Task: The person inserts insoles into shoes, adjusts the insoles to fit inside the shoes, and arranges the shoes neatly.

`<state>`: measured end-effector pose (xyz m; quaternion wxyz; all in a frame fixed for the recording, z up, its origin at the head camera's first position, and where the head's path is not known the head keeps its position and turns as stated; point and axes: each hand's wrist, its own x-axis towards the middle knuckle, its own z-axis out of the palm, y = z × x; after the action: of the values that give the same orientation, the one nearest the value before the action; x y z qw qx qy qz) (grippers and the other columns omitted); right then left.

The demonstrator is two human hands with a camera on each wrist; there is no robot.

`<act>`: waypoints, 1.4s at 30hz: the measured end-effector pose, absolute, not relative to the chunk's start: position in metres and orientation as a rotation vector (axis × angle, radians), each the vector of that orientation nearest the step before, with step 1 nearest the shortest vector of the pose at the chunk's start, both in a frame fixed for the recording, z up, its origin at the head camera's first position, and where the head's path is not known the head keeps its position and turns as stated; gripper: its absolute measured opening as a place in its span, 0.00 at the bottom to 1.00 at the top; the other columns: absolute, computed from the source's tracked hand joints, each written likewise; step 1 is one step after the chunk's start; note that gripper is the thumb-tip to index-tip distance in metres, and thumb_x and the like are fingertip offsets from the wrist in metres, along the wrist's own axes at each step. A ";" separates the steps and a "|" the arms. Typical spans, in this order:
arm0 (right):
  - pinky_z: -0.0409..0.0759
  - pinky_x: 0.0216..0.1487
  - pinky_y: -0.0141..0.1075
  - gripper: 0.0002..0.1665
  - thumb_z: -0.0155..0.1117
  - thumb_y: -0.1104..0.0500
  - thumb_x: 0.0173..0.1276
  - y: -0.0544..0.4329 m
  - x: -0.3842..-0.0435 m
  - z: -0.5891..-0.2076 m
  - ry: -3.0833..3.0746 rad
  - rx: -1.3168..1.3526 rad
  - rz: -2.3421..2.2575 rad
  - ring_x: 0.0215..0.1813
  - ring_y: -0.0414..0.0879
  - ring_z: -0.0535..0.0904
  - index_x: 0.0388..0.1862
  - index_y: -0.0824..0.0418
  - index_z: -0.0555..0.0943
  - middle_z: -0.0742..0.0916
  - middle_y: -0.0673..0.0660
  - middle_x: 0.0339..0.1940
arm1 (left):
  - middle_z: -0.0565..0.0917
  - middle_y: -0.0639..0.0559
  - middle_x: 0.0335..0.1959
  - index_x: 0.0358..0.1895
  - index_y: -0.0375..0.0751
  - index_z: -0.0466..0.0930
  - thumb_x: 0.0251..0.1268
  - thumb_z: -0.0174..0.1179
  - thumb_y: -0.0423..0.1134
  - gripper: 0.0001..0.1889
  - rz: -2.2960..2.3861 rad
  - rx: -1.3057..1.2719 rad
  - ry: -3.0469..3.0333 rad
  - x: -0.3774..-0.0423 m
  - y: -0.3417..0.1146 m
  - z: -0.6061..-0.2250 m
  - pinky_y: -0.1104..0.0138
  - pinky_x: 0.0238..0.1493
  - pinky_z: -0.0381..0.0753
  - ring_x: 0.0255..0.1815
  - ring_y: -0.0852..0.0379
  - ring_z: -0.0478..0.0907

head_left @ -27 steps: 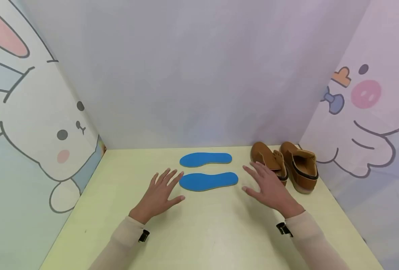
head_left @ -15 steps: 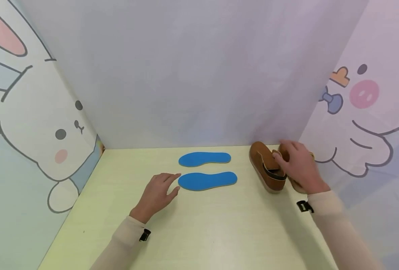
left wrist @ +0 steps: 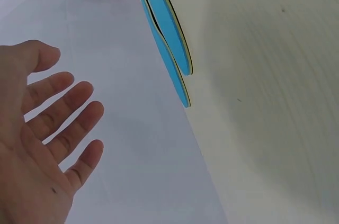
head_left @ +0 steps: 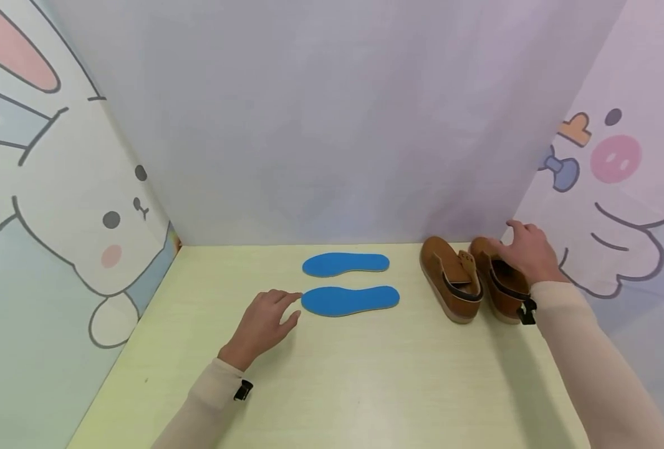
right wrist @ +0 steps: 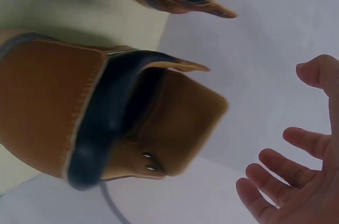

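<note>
Two blue insoles lie side by side on the table, a far insole and a near insole. My left hand hovers by the rounded left end of the near one, fingers loosely bent and holding nothing; the left wrist view shows its palm apart from both insoles. Over the right brown shoe is my right hand, partly covering it. In the right wrist view that hand's fingers are spread and apart from the shoe. Beside it stands the left brown shoe, its tongue and eyelet flap visible.
A pale yellow table fills the lower view. Behind it hangs a plain grey-white curtain. Side walls carry a cartoon rabbit on the left and a pink-nosed cartoon figure on the right.
My right hand has moved right from beside the left shoe to over the right shoe, then slightly farther right. The left hand's fingers have drawn together. Insoles and shoes stay in place.
</note>
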<state>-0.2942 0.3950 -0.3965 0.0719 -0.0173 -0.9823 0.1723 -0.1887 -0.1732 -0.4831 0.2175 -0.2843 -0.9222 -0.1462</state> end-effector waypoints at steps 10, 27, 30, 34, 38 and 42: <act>0.72 0.55 0.70 0.69 0.47 0.23 0.70 0.421 -0.296 -0.423 -3.194 -0.379 0.615 0.59 0.85 0.65 0.74 0.86 0.49 0.64 0.91 0.63 | 0.88 0.50 0.46 0.53 0.43 0.87 0.64 0.71 0.39 0.15 -0.400 -0.847 -2.585 -0.189 -0.167 -0.480 0.54 0.46 0.83 0.47 0.49 0.84; 0.72 0.50 0.72 0.67 0.64 0.32 0.67 0.417 -0.292 -0.438 -3.279 -0.366 0.735 0.58 0.88 0.60 0.75 0.80 0.42 0.53 0.95 0.63 | 0.87 0.51 0.46 0.52 0.44 0.87 0.65 0.70 0.39 0.14 -0.377 -0.865 -2.617 -0.189 -0.166 -0.478 0.57 0.46 0.85 0.47 0.51 0.84; 0.72 0.47 0.72 0.67 0.67 0.36 0.65 0.415 -0.294 -0.444 -3.269 -0.389 0.756 0.55 0.88 0.62 0.75 0.78 0.41 0.51 0.95 0.61 | 0.87 0.51 0.46 0.52 0.44 0.87 0.65 0.70 0.39 0.14 -0.372 -0.856 -2.621 -0.188 -0.167 -0.480 0.57 0.46 0.85 0.47 0.52 0.84; 0.74 0.45 0.71 0.61 0.68 0.41 0.65 0.415 -0.294 -0.452 -3.229 -0.379 0.767 0.52 0.87 0.66 0.73 0.77 0.44 0.52 0.94 0.59 | 0.87 0.52 0.46 0.53 0.45 0.87 0.65 0.70 0.40 0.14 -0.372 -0.842 -2.629 -0.186 -0.167 -0.482 0.58 0.45 0.85 0.47 0.53 0.84; 0.74 0.42 0.68 0.55 0.69 0.44 0.65 0.415 -0.293 -0.456 -3.171 -0.350 0.759 0.49 0.86 0.68 0.69 0.77 0.49 0.56 0.94 0.57 | 0.87 0.52 0.46 0.53 0.45 0.87 0.65 0.70 0.40 0.14 -0.380 -0.836 -2.634 -0.186 -0.167 -0.482 0.58 0.45 0.86 0.47 0.53 0.84; 0.75 0.39 0.66 0.51 0.70 0.46 0.65 0.416 -0.292 -0.458 -3.126 -0.319 0.732 0.47 0.84 0.69 0.67 0.77 0.53 0.61 0.92 0.54 | 0.87 0.52 0.46 0.52 0.46 0.87 0.65 0.70 0.40 0.13 -0.377 -0.830 -2.634 -0.186 -0.168 -0.484 0.59 0.45 0.86 0.47 0.53 0.84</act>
<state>-0.2917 0.4163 -0.4576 -0.0426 -0.0989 -0.9680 0.2267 -0.1862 -0.1680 -0.4836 0.1761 -0.2931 -0.9303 -0.1330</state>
